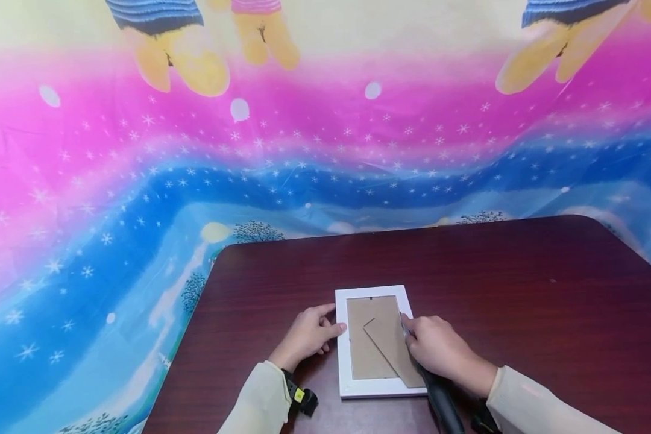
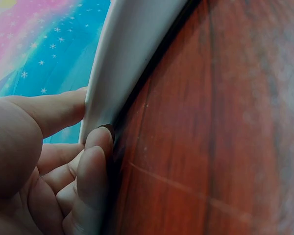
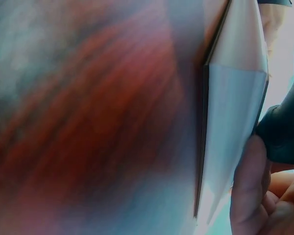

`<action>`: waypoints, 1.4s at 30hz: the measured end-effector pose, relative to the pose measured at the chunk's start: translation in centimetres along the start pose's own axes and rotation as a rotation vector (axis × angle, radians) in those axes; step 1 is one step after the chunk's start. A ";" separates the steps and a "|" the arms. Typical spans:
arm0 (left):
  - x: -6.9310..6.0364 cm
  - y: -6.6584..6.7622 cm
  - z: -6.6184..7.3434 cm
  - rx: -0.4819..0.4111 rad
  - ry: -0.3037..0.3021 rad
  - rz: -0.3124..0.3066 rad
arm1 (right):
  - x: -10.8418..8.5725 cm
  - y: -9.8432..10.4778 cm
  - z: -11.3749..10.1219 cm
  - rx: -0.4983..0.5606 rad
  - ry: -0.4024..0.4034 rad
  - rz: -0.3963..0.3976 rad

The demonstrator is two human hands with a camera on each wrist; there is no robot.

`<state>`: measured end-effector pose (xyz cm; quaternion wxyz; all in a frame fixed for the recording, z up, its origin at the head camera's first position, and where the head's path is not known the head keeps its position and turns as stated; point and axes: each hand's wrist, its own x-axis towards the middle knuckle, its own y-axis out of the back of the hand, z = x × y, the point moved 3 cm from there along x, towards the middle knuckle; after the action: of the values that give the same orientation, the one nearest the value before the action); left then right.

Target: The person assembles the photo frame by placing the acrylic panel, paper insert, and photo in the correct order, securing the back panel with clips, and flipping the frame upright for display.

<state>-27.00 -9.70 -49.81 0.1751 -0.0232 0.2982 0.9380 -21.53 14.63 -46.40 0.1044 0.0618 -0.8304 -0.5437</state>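
A dark red-brown wooden table (image 1: 271, 277) supports a white rectangular picture frame (image 1: 344, 355), lying face down, presumably so its flat tan backing board (image 1: 360, 346) can be reached. The right hand (image 1: 439, 348) grips a black-handled tool (image 1: 441, 398) near the board's right side; the left hand (image 1: 307, 330) pinches the frame's left edge, seemingly to steady it.

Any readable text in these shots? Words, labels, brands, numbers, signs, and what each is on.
No readable words, brands, numbers or signs in any view.
Yellow patch on the left wrist's black device: dark mark, too small to read.
Picture frame, back side up: no lettering visible.
Black handle in the right hand: none visible.
Backdrop: printed snowflakes and figures, no lettering.
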 end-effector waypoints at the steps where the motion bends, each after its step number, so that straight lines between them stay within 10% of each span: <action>1: 0.0 0.0 0.0 -0.001 -0.002 0.000 | 0.0 0.0 -0.1 -0.009 0.005 0.004; 42: 0.0 0.0 0.0 -0.009 0.009 -0.009 | 0.3 -0.1 -2.3 -0.271 0.106 0.036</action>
<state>-27.00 -9.67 -49.81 0.1777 -0.0297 0.2950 0.9384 -21.24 12.44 -45.60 0.1654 0.0607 -0.7436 -0.6451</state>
